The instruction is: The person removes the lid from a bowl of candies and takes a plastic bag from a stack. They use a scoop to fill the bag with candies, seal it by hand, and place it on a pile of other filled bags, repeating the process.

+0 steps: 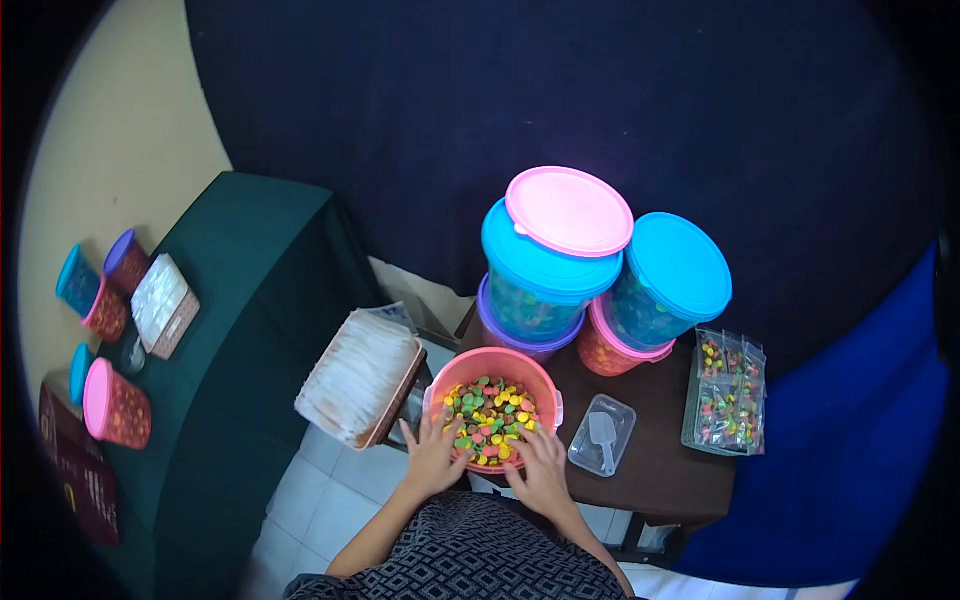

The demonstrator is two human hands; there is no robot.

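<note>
A pink bucket stands at the front edge of the brown table, filled with small round candy-like pieces in green, yellow, red and brown. At the bucket's left side, my left hand has its fingers spread over the rim, tips among the pieces. Opposite it, my right hand reaches over the right rim with fingers apart, also touching the pieces. Neither hand grips anything that I can see. Just right of the bucket lies a clear plastic tray with a white scoop in it.
Behind the bucket are stacked tubs with blue lids and a loose-looking pink lid. A basket of filled packets sits right; a basket of clear bags is left. Farther left, a green-covered table bears more tubs.
</note>
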